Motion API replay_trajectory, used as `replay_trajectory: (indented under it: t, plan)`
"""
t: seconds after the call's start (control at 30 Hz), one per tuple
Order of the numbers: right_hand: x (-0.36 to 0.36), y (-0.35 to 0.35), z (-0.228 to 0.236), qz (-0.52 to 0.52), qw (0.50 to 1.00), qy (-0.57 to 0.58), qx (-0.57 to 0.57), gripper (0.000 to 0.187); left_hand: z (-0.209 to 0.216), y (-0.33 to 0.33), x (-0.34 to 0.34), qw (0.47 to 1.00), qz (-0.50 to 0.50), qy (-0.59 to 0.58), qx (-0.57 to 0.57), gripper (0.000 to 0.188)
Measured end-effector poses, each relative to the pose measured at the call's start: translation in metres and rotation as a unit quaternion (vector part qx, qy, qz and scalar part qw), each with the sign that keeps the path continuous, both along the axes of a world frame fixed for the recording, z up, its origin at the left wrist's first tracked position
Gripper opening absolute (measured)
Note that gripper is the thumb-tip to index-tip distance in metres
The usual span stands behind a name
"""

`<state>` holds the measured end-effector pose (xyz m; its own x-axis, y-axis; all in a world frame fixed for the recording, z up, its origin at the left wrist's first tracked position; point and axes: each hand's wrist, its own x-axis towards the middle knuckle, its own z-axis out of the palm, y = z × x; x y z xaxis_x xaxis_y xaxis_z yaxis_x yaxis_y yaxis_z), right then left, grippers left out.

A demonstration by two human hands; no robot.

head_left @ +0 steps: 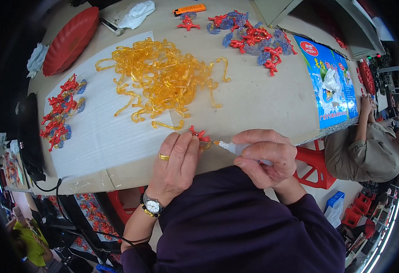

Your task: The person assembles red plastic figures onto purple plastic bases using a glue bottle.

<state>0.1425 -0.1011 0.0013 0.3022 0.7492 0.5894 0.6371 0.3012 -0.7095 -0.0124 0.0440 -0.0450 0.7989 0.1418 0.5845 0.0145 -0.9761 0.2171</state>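
Left hand (177,158): fingers pinched around 1 small red piece (201,134), located at the near edge of the tabletop (263,104). Right hand (270,157): closed around 1 pale squeeze bottle (237,148), narrow tip directed left at the piece; tip contact cannot be told.

Handling, judged by eye: the red piece looks light, stiff and glossy, so probably slippery; its thin projections may snap. Best hold: fingertips on the thicker middle, clear of the bottle tip. Bottle appears light with yielding walls; hold by the body, gentle pressure.

Surroundings: 1 amber curled strip (167,125) lies just beyond the left hand, near a heap of amber strips (163,77). Red-and-blue pieces lie in groups at left (62,109) and far right (256,38).
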Motion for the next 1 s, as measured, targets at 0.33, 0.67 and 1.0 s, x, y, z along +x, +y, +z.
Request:
replay_trajectory:
  t: [0.33, 0.67, 1.0]
  plan:
    - [-0.0024, 0.0042, -0.0003, -0.001, 0.999, -0.039, -0.005, 0.029, -0.0015, 0.0, -0.0001, 1.0, -0.004, -0.009, -0.008, 0.026]
    - [-0.0045, 0.007, 0.0, -0.013, 0.998, -0.052, -0.013, 0.024, -0.0026, 0.0006, -0.0009, 1.0, -0.007, -0.009, -0.01, 0.026]
    - [-0.006, 0.007, 0.0019, -0.017, 0.997, -0.065, -0.037, 0.012, -0.0048, 0.0007, -0.0016, 1.0, -0.004, -0.011, -0.012, 0.027]
